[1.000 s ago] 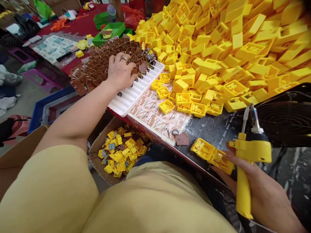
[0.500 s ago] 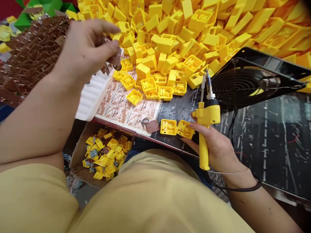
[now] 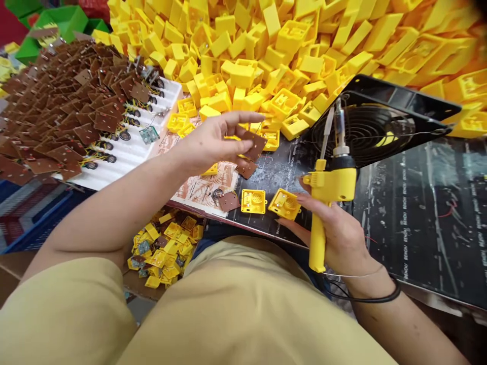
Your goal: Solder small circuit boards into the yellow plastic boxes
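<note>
My left hand (image 3: 224, 138) pinches brown circuit boards (image 3: 255, 147) between thumb and fingers, above the bench; one hangs below the other. My right hand (image 3: 342, 233) is wrapped round the handle of a yellow soldering gun (image 3: 333, 180), its metal tip pointing away from me. The fingertips of that hand touch a tilted yellow case half (image 3: 284, 204). Left of it, another open yellow case half (image 3: 253, 202) lies flat on the bench. Beside that lies a brown circuit board (image 3: 229, 201) with a small round part wired to it.
Yellow cases (image 3: 239, 73) are heaped along the back. A black fan (image 3: 375, 121) leans at the right. Brown boards (image 3: 61, 101) pile up at the left beside a white ribbed tray (image 3: 131, 147). Below the bench edge sits a box of yellow pieces (image 3: 167, 248).
My left hand has moved right and toward me from the board pile, carrying brown boards over the bench. The case half at my right fingertips has shifted slightly away from its neighbour.
</note>
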`<state>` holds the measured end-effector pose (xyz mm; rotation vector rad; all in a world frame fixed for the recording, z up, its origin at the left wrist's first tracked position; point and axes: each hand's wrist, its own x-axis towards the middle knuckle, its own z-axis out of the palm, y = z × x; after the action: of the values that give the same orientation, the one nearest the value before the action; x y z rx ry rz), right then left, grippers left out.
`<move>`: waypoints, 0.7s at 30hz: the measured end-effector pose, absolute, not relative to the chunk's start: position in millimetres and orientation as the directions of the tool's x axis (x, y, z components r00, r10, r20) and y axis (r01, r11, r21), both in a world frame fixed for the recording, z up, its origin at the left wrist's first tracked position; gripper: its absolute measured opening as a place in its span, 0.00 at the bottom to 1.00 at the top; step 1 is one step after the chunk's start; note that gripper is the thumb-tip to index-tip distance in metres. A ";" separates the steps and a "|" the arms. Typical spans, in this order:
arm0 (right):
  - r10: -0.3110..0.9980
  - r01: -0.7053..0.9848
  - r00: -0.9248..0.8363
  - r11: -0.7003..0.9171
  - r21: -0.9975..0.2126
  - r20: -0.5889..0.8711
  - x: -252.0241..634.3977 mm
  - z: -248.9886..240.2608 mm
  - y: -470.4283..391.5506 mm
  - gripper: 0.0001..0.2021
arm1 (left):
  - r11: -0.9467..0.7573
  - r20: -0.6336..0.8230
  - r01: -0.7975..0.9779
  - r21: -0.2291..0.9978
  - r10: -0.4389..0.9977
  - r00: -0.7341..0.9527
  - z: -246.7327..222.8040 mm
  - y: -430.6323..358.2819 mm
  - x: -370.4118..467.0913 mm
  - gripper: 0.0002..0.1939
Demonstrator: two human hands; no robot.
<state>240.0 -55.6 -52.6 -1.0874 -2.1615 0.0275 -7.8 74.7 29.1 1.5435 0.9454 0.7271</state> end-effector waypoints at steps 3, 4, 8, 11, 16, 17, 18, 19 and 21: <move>0.704 0.677 -0.425 0.665 -0.317 0.569 245.3 -52.1 -58.2 0.34 | -0.272 0.018 0.324 0.906 0.790 0.613 19.8 54.5 -9.7 0.08; 0.699 0.665 -0.434 0.674 -0.320 0.569 247.6 -51.6 -59.3 0.33 | -0.386 0.050 0.383 0.839 0.756 0.653 17.2 46.0 -11.1 0.07; 0.703 0.654 -0.399 0.668 -0.354 0.589 254.3 -46.9 -64.0 0.35 | -0.745 0.130 0.524 0.412 0.618 0.776 8.2 16.1 -16.3 0.09; 0.702 0.670 -0.371 0.656 -0.348 0.609 255.4 -41.4 -66.7 0.33 | -0.834 0.181 0.532 0.145 0.551 0.815 6.0 6.3 -16.8 0.12; 0.682 0.688 -0.369 0.657 -0.309 0.631 256.0 -38.3 -68.3 0.27 | -0.875 0.276 0.484 -0.032 0.458 0.845 9.9 3.7 -12.3 0.10; 0.678 0.680 -0.374 0.664 -0.310 0.633 255.6 -39.3 -67.8 0.27 | -0.879 0.298 0.474 -0.056 0.438 0.848 10.2 3.3 -10.4 0.09; 0.674 0.669 -0.382 0.674 -0.314 0.632 254.6 -40.9 -66.8 0.27 | -0.886 0.317 0.457 -0.079 0.412 0.854 10.0 2.8 -8.2 0.08; 0.674 0.662 -0.389 0.679 -0.318 0.628 253.0 -42.8 -65.5 0.26 | -0.897 0.332 0.432 -0.097 0.380 0.864 9.4 2.4 -5.7 0.07; 0.685 0.656 -0.402 0.678 -0.331 0.607 248.4 -47.1 -62.5 0.27 | -0.923 0.344 0.367 -0.112 0.310 0.886 6.9 2.3 0.0 0.08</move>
<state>248.4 -62.5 -47.1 -1.0271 -2.1457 0.0505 0.0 2.3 6.9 3.2200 0.5827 0.5387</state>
